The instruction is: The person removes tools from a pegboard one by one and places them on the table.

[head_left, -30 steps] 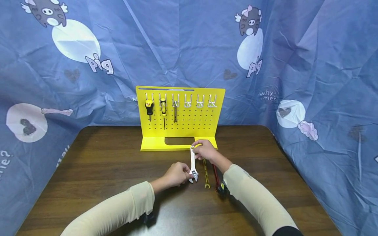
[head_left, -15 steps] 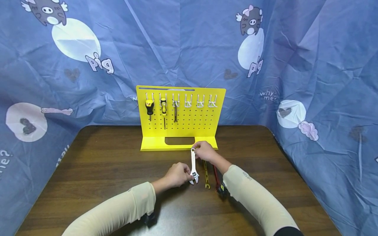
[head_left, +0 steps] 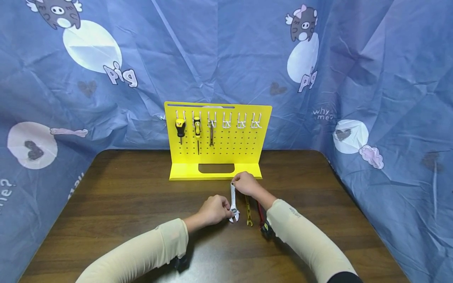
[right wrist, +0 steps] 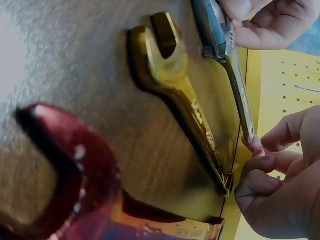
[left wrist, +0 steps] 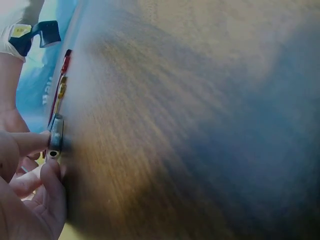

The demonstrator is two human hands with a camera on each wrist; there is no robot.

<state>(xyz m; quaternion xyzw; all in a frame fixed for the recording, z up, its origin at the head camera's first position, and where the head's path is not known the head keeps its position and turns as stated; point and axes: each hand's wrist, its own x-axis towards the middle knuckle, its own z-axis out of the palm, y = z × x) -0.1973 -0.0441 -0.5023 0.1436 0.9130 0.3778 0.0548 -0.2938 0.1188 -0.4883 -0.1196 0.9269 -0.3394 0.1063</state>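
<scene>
A silver adjustable wrench (head_left: 233, 194) is held between both hands, its jaw end towards me and close over the table. My left hand (head_left: 213, 209) pinches it by the head; in the left wrist view, thumb and fingers (left wrist: 35, 142) close on the wrench head. At the far end of the handle is my right hand (head_left: 246, 183), with fingertips on the tip of the handle (right wrist: 241, 95) in the right wrist view. Just to the right lie a gold open-end wrench (head_left: 249, 214) and a red wrench (head_left: 261, 214), partly hidden by the right arm.
A yellow pegboard (head_left: 217, 157) stands behind the hands. On its left hooks hang two yellow-and-black screwdrivers (head_left: 180, 127) and a small wrench (head_left: 212, 133); several bare hooks (head_left: 241, 121) are on the right. A blue curtain (head_left: 226, 59) surrounds the brown table (head_left: 124, 188).
The handle end of the adjustable wrench has come down and slightly towards me, together with the right hand. The left hand stays nearly in place on the wrench head.
</scene>
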